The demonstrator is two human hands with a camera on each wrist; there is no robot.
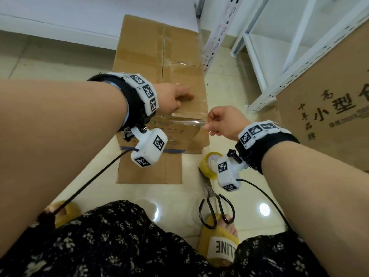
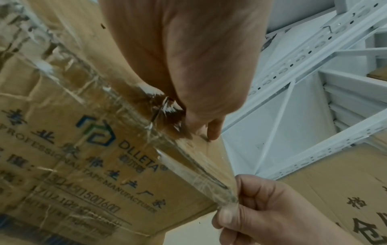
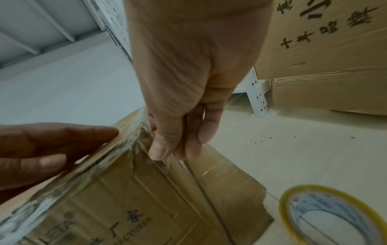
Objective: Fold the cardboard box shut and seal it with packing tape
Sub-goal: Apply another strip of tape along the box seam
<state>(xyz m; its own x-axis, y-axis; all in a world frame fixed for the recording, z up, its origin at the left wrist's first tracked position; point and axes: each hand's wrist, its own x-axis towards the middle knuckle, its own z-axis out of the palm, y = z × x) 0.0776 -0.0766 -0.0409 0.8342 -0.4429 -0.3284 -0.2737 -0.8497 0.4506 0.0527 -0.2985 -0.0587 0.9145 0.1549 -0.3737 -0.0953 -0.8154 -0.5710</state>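
A brown cardboard box (image 1: 151, 56) stands on the floor with its top flaps folded down and a printed side (image 2: 87, 162) facing me. A strip of clear packing tape (image 1: 185, 118) runs along its near top edge and past the right corner. My left hand (image 1: 175, 98) lies flat on the box top by that edge, fingers straight, pressing the tape (image 3: 117, 149) down. Just off the box's right corner, my right hand (image 1: 208, 122) pinches the free end of the strip (image 2: 227, 201) between thumb and fingers and holds it taut.
A yellow-rimmed tape roll (image 1: 207, 164) and black scissors (image 1: 213, 196) lie on the tiled floor by my right foot. White metal shelving (image 1: 279, 56) stands right of the box, with a large printed carton (image 1: 329, 108) beside it. A loose cardboard flap (image 1: 149, 170) lies in front.
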